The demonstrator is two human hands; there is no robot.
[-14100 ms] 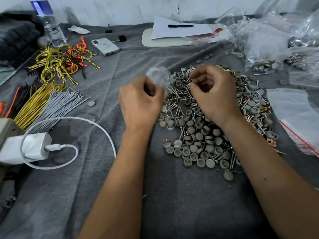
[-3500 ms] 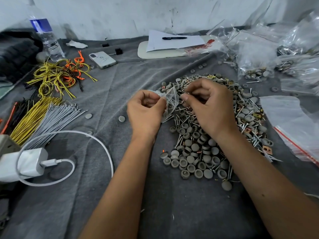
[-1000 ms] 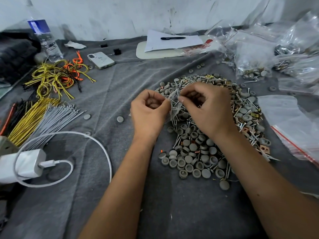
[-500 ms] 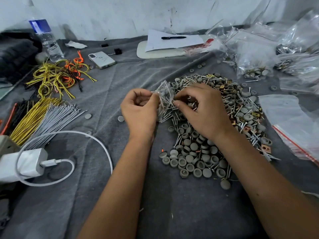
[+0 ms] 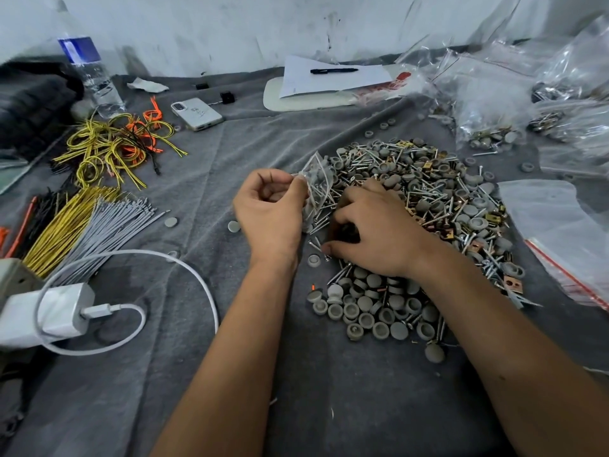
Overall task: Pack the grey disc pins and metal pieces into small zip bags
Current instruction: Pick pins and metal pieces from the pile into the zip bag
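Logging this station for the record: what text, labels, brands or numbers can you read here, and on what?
No text can be read.
Water bottle: blue label, print too blurred.
Phone: faint marks on its back, unreadable.
Paper sheet under the pen: looks blank.
Red print on a plastic bag: too blurred.

A grey cloth (image 5: pixel 270 374) carries a pile of disc pins (image 5: pixel 425 192), wire bundles (image 5: pixel 82 219), a phone (image 5: pixel 197 113) and a charger (image 5: pixel 49 313).

Left hand (image 5: pixel 268 211) pinches, raised; right hand (image 5: pixel 374 235) curls low, palm down.
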